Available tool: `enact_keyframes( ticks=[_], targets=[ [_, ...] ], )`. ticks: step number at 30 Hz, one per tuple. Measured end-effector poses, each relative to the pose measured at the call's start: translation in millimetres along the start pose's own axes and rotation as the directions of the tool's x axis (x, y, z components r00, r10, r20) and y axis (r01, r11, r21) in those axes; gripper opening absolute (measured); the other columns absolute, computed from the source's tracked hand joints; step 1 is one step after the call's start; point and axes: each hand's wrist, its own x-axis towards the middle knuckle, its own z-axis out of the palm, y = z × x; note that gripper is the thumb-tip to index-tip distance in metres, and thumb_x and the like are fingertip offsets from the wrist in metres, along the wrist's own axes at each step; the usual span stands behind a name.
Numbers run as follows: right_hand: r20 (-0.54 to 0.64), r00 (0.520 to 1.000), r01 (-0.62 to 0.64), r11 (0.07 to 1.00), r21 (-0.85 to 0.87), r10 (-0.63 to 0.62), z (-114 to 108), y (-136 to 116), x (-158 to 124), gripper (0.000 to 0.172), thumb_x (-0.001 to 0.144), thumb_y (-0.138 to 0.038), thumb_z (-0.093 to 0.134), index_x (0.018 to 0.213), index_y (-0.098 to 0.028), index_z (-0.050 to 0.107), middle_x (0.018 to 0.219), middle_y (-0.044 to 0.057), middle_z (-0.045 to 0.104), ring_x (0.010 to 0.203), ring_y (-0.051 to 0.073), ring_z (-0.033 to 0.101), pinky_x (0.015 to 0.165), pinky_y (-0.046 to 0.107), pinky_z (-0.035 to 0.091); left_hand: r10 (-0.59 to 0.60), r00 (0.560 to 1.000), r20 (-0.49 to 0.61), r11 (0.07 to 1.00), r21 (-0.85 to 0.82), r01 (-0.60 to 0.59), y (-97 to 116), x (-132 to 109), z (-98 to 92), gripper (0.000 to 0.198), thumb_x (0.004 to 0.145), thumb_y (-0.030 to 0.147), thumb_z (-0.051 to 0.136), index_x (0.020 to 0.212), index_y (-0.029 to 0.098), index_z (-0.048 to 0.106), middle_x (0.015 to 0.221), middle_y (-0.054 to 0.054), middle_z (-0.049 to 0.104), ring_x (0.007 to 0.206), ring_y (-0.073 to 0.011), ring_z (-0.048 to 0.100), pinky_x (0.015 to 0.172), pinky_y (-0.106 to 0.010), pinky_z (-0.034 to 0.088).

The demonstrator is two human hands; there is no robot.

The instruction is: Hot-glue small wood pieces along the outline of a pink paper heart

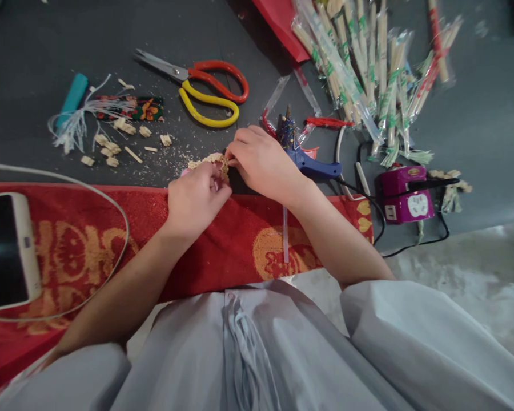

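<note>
My left hand (197,197) is closed around a small, crumbly tan craft piece (203,162) with a bit of pink at its edge, close to the table's near side. My right hand (268,162) touches the right end of that piece with thumb and forefinger pinched together. Whatever lies between those fingertips is too small to make out, and my left fingers hide much of the piece. Tan crumbs and short wooden bits (107,145) are strewn to the left. Just right of my right hand lies a blue glue gun (319,164).
Scissors (214,85) with red and yellow handles lie beyond my hands. Plastic-wrapped wooden sticks (368,63) are heaped at the back right. A purple power socket (405,194) trails black cables. A red towel (205,257) covers the near edge, with a phone (32,257) at left.
</note>
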Motion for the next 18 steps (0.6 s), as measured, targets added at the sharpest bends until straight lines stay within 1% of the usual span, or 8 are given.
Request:
enact_keyframes(
  ticks=[7, 11, 18],
  targets=[
    [0.001, 1.000, 0.002, 1.000, 0.010, -0.002, 0.5, 0.5, -0.1, 0.028, 0.099, -0.010, 0.037, 0.093, -0.015, 0.064, 0.102, 0.010, 0.061, 0.109, 0.025, 0.055, 0.100, 0.044, 0.046, -0.006, 1.000, -0.005, 1.000, -0.008, 0.006, 0.2, 0.6, -0.9, 0.023, 0.082, 0.028, 0.060, 0.101, 0.021, 0.071, 0.083, -0.004, 0.075, 0.087, -0.0256, 0.073, 0.079, -0.034, 0.054],
    [0.002, 1.000, -0.023, 1.000, 0.006, 0.023, -0.3, 0.6, -1.1, 0.027, 0.098, -0.009, 0.039, 0.093, -0.014, 0.065, 0.102, 0.010, 0.062, 0.108, 0.025, 0.055, 0.098, 0.043, 0.046, -0.014, 1.000, -0.023, 1.000, -0.022, 0.013, 0.8, -0.1, -1.3, 0.021, 0.081, 0.030, 0.061, 0.098, 0.022, 0.071, 0.086, -0.004, 0.075, 0.089, -0.0262, 0.073, 0.079, -0.034, 0.054],
    [0.007, 0.999, -0.034, 0.998, 0.047, 0.034, -3.7, 1.5, -2.4, 0.025, 0.097, -0.009, 0.041, 0.094, -0.015, 0.065, 0.103, 0.010, 0.063, 0.106, 0.024, 0.054, 0.096, 0.042, 0.045, -0.011, 0.999, -0.038, 0.997, -0.071, 0.008, -1.2, -2.7, 0.2, 0.026, 0.082, 0.036, 0.061, 0.101, 0.021, 0.069, 0.086, -0.003, 0.075, 0.083, -0.0229, 0.072, 0.079, -0.033, 0.053]
  ],
)
